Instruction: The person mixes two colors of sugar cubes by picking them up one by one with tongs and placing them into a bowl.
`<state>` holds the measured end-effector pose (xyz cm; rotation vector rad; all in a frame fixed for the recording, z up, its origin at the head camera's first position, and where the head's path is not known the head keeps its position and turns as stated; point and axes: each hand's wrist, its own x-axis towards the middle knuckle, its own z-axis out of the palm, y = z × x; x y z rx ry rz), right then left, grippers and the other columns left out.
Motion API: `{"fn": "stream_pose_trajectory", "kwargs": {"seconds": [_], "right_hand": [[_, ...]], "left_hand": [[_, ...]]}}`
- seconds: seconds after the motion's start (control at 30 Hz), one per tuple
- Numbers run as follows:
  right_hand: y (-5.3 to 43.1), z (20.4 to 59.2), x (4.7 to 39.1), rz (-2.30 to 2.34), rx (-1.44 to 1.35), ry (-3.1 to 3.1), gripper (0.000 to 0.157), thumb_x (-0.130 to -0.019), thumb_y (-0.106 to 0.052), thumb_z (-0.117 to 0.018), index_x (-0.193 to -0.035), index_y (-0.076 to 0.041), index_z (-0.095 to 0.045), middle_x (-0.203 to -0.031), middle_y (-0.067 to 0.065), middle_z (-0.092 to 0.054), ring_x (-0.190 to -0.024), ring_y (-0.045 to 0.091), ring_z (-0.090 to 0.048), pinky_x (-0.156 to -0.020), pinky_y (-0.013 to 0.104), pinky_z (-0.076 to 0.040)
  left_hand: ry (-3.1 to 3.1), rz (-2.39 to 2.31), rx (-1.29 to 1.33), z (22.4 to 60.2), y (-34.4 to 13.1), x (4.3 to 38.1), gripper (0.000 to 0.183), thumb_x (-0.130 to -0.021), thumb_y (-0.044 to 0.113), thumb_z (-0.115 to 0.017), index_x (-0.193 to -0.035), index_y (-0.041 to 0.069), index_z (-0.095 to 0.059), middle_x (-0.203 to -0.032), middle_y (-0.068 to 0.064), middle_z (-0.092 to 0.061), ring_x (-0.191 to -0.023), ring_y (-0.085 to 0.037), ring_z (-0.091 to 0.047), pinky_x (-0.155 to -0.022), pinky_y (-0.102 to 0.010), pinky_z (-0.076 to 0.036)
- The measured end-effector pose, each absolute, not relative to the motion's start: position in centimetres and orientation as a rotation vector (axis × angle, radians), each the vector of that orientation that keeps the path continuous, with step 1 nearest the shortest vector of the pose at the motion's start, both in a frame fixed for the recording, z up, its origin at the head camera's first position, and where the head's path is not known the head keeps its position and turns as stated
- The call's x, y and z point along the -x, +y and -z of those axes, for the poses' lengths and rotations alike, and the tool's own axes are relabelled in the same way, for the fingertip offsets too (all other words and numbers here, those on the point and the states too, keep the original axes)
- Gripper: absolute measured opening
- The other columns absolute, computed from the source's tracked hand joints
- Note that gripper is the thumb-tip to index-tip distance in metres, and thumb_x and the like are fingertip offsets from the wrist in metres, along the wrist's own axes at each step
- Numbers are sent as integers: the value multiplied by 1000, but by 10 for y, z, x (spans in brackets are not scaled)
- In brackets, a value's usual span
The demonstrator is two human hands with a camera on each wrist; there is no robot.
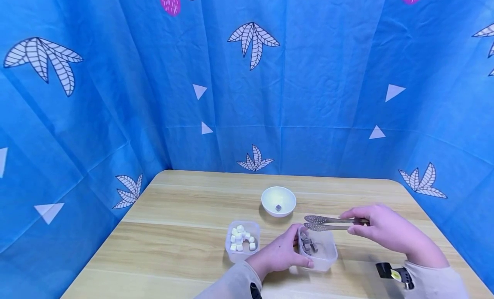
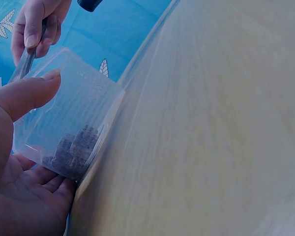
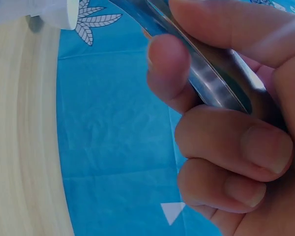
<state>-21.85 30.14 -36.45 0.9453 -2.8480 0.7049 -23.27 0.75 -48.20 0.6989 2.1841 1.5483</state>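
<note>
My left hand point(image 1: 281, 252) holds a clear plastic container point(image 1: 326, 247) at its left side, thumb on the near wall and fingers at the far one. Brown-grey cubes point(image 1: 306, 243) are heaped in its left part; the left wrist view shows these dark cubes point(image 2: 76, 150) through the wall. Metal tongs point(image 1: 324, 223) with perforated tips are in my right hand point(image 1: 390, 230), pinched between thumb and fingers near the closed end. Their two arms stand slightly apart over the container's far rim, nothing between the tips. Curled fingers point(image 3: 226, 142) wrap the tongs' handle in the right wrist view.
A white bowl point(image 1: 278, 198) with one brown-grey cube point(image 1: 278, 208) inside stands farther back. Left of my left hand sits a second plastic container point(image 1: 236, 256) holding several white cubes point(image 1: 239, 237). Blue patterned cloth point(image 1: 320, 97) hangs around the wooden table point(image 1: 162, 230).
</note>
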Motion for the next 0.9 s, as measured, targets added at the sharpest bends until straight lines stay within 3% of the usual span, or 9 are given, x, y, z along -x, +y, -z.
{"fn": "stream_pose_trajectory", "kwargs": {"seconds": [0.37,0.9], "right_hand": [[301,365,217,-697,-991,-2945,22,-93,-27,-73,-115,-21,-75,-102,-13,-71,-81,0,-56,-67,28,-50],[276,369,214,-558,-895,-3030,22,-86,-26,-78,-107,-23,-77,-89,-19,-67,-67,-1,-50,-59,26,-44]], "left_hand": [[2168,-1561,-703,483,7,232,88,-72,19,-91,-144,23,-41,-136,8,-57,-127,-8,-51,-112,-29,-37],[2110,-1612,-739,479,7,231,83,-74,11,-89,-142,25,-43,-130,13,-58,-124,-6,-53,-109,-28,-39]]}}
